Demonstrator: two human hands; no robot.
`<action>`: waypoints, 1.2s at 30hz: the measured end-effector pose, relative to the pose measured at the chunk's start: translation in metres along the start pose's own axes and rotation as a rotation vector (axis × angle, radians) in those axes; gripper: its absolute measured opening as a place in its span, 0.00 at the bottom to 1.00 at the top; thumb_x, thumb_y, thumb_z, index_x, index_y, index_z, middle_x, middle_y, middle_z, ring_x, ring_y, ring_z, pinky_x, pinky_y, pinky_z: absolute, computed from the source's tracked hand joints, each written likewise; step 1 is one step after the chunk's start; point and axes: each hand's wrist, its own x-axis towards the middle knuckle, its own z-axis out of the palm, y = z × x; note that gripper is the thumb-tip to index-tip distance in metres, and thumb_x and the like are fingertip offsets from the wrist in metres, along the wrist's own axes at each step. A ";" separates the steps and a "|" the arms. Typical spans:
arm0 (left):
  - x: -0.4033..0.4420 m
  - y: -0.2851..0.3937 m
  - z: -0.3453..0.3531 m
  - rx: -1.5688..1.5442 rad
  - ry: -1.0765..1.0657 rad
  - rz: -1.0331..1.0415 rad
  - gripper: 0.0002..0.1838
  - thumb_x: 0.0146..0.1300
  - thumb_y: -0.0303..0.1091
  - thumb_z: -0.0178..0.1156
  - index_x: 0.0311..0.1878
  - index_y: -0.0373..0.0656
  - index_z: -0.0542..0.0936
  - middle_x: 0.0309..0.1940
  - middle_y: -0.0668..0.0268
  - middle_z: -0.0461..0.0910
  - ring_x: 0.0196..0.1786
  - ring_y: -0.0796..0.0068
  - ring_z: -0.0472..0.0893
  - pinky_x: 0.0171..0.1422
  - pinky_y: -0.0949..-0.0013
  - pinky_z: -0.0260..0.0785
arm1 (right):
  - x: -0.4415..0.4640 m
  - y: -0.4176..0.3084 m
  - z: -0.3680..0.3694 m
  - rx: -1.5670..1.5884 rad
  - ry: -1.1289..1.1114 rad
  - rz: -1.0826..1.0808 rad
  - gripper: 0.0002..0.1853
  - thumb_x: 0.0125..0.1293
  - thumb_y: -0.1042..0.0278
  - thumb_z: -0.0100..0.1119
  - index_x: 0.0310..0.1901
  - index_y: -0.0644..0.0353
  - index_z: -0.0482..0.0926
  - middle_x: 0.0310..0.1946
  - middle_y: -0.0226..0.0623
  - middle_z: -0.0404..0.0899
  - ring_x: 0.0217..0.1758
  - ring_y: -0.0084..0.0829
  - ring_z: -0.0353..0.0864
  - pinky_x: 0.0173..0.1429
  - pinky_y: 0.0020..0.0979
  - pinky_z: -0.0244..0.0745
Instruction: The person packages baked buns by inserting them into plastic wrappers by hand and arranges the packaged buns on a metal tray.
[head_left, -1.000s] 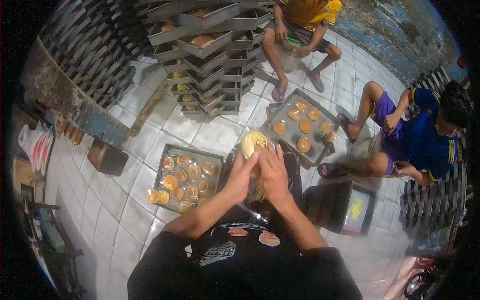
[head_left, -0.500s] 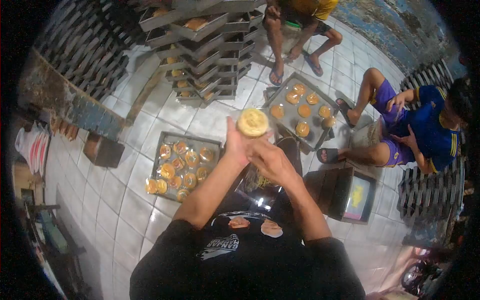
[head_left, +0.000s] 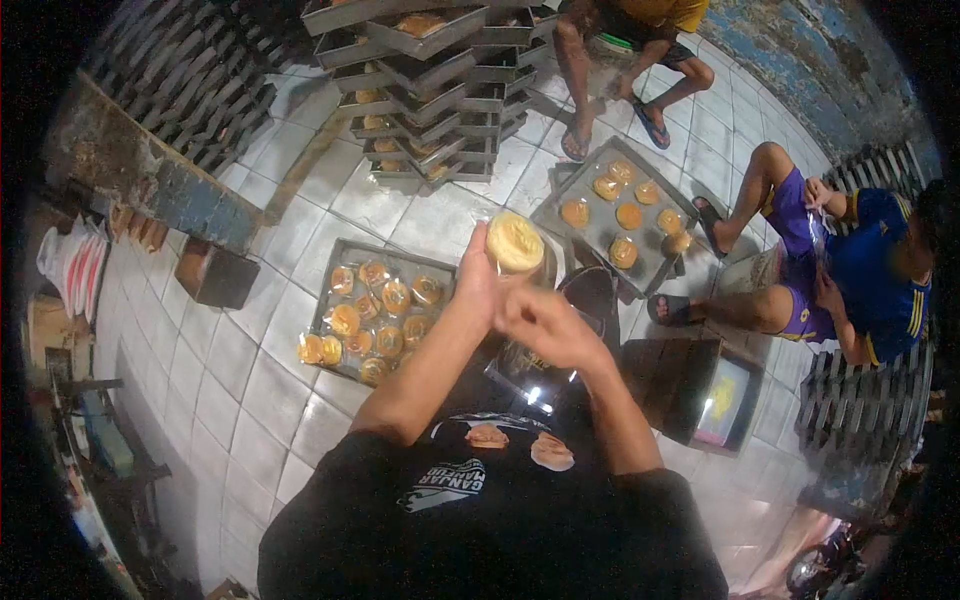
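My left hand [head_left: 482,280] holds a round yellow bun [head_left: 515,243] in clear plastic, its thumb raised at the bun's left side. Just below the bun, my right hand [head_left: 547,325] is curled, its fingers bent near the base of my left hand; whether they pinch the wrapper is too blurred to tell. A clear plastic bag [head_left: 520,372] lies in my lap below the hands. Left of my hands, a metal tray [head_left: 440,268] on the floor holds several wrapped buns [head_left: 396,296]. Beyond and to the right, a second tray [head_left: 590,235] bears several more buns [head_left: 629,216].
Stacked metal trays [head_left: 430,110] rise at the top. A person in a yellow shirt [head_left: 655,15] sits beyond the second tray, and a person in a blue shirt [head_left: 875,270] sits at the right. An open box [head_left: 680,390] stands at the lower right, a small one [head_left: 215,275] at the left.
The bun has turned from lying across both hands to resting upright in my left hand. My right hand has come off it and curled below. The person in blue now has both hands close together.
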 end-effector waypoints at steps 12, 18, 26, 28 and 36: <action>-0.066 0.015 -0.009 0.405 -0.201 0.283 0.29 0.82 0.53 0.42 0.76 0.43 0.65 0.68 0.57 0.74 0.69 0.64 0.75 0.74 0.60 0.67 | -0.006 -0.020 -0.010 -0.506 0.351 -0.278 0.14 0.57 0.73 0.74 0.45 0.60 0.84 0.45 0.43 0.83 0.47 0.44 0.85 0.48 0.37 0.81; -0.023 0.018 -0.015 0.621 -0.273 0.370 0.17 0.79 0.38 0.55 0.57 0.35 0.83 0.51 0.61 0.85 0.58 0.75 0.81 0.65 0.70 0.70 | 0.016 0.011 -0.025 -0.228 0.486 0.326 0.13 0.75 0.64 0.59 0.51 0.64 0.83 0.37 0.51 0.85 0.39 0.42 0.87 0.45 0.35 0.79; -0.027 0.022 0.002 0.672 -0.232 0.574 0.12 0.78 0.35 0.56 0.37 0.40 0.80 0.32 0.70 0.82 0.34 0.83 0.78 0.42 0.76 0.71 | 0.026 -0.001 -0.037 -0.244 0.543 0.157 0.15 0.74 0.62 0.61 0.32 0.66 0.80 0.23 0.34 0.76 0.26 0.25 0.72 0.33 0.30 0.67; -0.009 0.025 -0.005 0.605 -0.048 0.580 0.14 0.76 0.35 0.58 0.34 0.36 0.80 0.32 0.69 0.81 0.36 0.81 0.78 0.45 0.75 0.69 | 0.025 0.022 -0.051 0.066 0.524 0.317 0.17 0.73 0.60 0.63 0.30 0.63 0.79 0.21 0.22 0.70 0.25 0.17 0.65 0.30 0.26 0.61; -0.034 0.000 -0.109 0.911 0.015 0.459 0.08 0.72 0.30 0.60 0.39 0.35 0.84 0.41 0.69 0.81 0.44 0.79 0.77 0.52 0.73 0.67 | -0.061 0.087 0.010 0.328 0.306 0.730 0.18 0.74 0.55 0.63 0.30 0.59 0.81 0.21 0.18 0.71 0.23 0.13 0.65 0.26 0.22 0.56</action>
